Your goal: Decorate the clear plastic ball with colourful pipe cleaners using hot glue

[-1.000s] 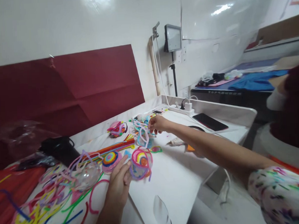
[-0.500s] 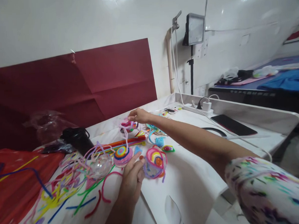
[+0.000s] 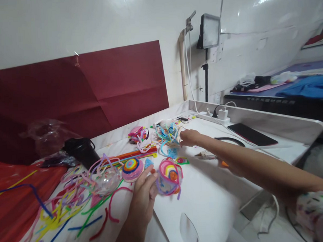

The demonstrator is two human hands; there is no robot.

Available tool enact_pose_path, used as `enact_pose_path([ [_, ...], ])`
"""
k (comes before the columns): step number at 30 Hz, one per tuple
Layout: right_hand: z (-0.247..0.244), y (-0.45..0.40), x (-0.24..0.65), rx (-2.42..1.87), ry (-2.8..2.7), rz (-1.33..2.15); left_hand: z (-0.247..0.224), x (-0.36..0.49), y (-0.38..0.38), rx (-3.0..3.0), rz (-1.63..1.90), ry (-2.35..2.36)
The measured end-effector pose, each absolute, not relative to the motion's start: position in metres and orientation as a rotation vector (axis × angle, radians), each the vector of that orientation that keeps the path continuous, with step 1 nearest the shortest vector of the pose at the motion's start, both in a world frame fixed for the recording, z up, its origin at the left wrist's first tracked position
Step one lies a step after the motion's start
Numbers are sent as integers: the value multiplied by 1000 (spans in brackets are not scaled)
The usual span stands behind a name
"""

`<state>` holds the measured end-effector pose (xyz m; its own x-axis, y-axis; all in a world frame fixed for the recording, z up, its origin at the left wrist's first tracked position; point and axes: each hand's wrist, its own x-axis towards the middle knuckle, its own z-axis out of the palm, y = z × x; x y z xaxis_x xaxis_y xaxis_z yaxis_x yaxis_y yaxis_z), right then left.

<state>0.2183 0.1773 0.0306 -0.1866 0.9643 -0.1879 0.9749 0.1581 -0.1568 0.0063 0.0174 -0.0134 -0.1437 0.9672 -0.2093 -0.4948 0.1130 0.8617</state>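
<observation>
The fingers of the right hand [image 3: 191, 137] have been moved off the pink decorated bundle [image 3: 139, 133] and are now placed at the right edge of the blue pipe-cleaner bundle [image 3: 169, 131]. The lilac pipe cleaners [image 3: 144, 147], held above the pink bundle half a second ago, have been let go and are left lying just in front of it, so they seem to have been parted from the blue bundle. The right fingers are curled inward; whether a strand is pinched cannot be told.

Just right of the fingertips of the left hand [image 3: 143, 188], the pink-and-purple pipe-cleaner ornament [image 3: 169, 174] is seen; the fingers are partly bent, and whether it is gripped cannot be told.

Left of those fingers, movement is crowded by the concentric-striped disc [image 3: 133, 167] and the clear plastic ball [image 3: 109, 179]. Open room is offered by the white tabletop [image 3: 205, 183] in front of the right fingers, bounded by its near right edge. Well to their right, the raised rim [image 3: 264, 121] and the phone [image 3: 251, 134] are found.
</observation>
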Motion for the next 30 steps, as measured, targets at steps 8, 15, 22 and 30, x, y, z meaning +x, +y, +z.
enact_pose_path([
  [8, 12, 197, 207, 2101, 2376, -373, -17, 4, 18, 644, 1401, 1050],
  [15, 4, 197, 205, 2126, 2331, -376, -20, 2, 22, 689, 1388, 1104],
  [22, 4, 191, 204, 1993, 2384, -430, -18, 3, 21, 707, 1364, 1122],
  [30, 6, 186, 202, 2036, 2461, -283, -17, 7, 21, 700, 1357, 1133],
])
